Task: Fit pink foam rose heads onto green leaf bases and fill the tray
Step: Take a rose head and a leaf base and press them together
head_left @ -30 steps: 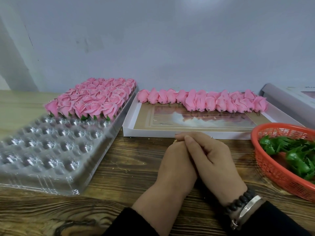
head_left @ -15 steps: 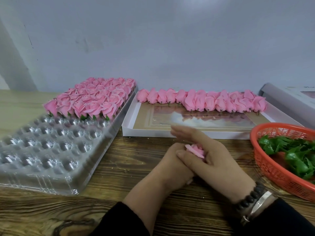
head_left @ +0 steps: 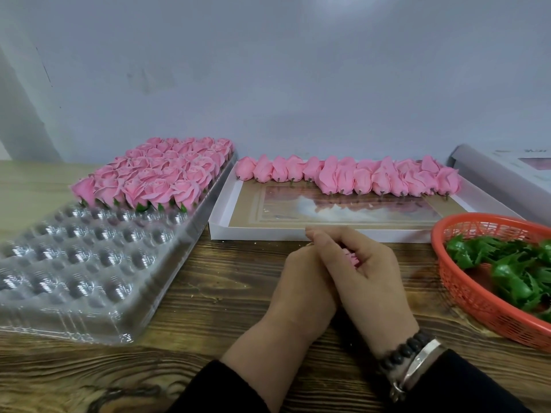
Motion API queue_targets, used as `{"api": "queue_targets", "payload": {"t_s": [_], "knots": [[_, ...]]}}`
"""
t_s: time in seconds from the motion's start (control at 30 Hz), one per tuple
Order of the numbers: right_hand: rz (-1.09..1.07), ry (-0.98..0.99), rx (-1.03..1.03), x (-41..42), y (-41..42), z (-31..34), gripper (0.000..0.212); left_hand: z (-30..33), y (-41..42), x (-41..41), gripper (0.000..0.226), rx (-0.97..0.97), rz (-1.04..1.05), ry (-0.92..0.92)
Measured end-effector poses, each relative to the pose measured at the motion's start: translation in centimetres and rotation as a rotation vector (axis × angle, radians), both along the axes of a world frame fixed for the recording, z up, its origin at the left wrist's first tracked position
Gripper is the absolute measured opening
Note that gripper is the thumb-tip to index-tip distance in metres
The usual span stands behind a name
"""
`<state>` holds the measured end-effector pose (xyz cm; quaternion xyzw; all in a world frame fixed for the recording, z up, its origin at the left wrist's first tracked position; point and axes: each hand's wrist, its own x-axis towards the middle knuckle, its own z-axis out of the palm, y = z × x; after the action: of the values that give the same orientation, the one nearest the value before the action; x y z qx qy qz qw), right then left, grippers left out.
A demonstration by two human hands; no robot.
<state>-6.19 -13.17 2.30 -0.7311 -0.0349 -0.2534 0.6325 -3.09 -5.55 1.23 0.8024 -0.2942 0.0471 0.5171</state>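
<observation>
- Dark-grained wooden table under my hands: left hand and right hand pressed together, curled round a pink foam rose head.
- Clear plastic dimpled tray sits left, part-filled at its far end.
- Orange mesh basket of green leaf bases sits right.

A wood-grain table meets a pale wall, with a grey box at right.

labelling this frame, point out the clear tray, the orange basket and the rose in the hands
clear tray point(head_left: 89, 263), head view, empty cups near its middle
orange basket point(head_left: 465, 281), head view, left wall
rose point(head_left: 353, 259), head view, pink petals between the hands
</observation>
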Motion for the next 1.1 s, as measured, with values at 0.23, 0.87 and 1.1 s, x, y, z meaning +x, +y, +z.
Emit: {"api": "queue_targets", "payload": {"t_s": [0.23, 0.87, 1.1], "knots": [[0.091, 0.114, -0.315, 0.4, -1.1, 0.1, 0.024, 1.2, 0.3, -0.5, 0.021, -0.054, -0.086, 0.222], [0.211, 0.124, -0.205, -0.2, -1.9, 0.4, 0.053, 1.4, 1.0, -0.2, 0.008, -0.247, -0.118, 0.209], [0.040, -0.029, -0.113, -0.4, -0.5, 0.4, 0.047, 1.1, 0.1, -0.6, 0.012, -0.265, -0.063, 0.216]]}}
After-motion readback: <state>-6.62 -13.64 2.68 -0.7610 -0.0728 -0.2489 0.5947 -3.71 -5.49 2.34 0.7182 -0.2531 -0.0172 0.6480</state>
